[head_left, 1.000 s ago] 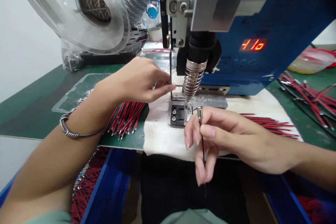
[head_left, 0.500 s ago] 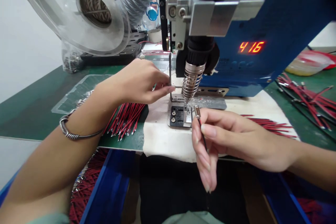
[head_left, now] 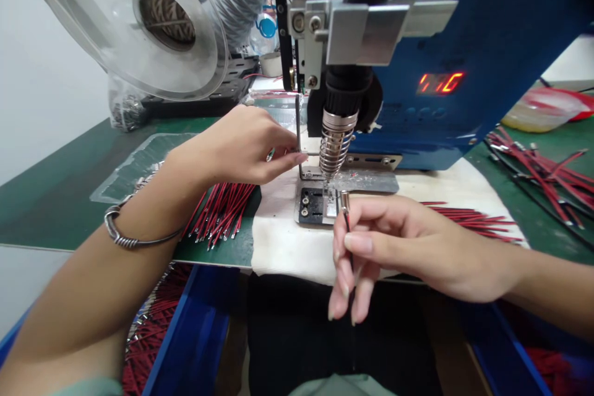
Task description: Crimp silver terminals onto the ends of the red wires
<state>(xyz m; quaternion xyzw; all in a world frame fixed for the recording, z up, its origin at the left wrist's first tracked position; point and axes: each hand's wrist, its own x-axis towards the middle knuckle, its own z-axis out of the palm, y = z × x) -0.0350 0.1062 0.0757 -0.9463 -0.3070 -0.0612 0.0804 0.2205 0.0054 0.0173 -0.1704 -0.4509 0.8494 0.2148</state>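
My right hand point(head_left: 394, 247) pinches a thin black wire with a metal tip point(head_left: 344, 203) and holds it upright just in front of the small metal fixture point(head_left: 315, 204) under the soldering iron point(head_left: 335, 136). My left hand point(head_left: 241, 145) reaches in from the left, fingers pinched on a thin wire end beside the iron tip. A metal bangle point(head_left: 134, 232) circles the left wrist. A pile of red wires point(head_left: 223, 207) lies under the left hand.
A blue machine with a red digit display point(head_left: 439, 82) fills the upper right. A clear reel point(head_left: 153, 18) hangs at upper left. More red wires point(head_left: 538, 164) lie at right, and a blue bin point(head_left: 195, 334) of wires sits below the bench edge.
My right hand has moved the metal-tipped wire a little left, closer to the fixture, and curled its fingers. My left hand has stayed in place.
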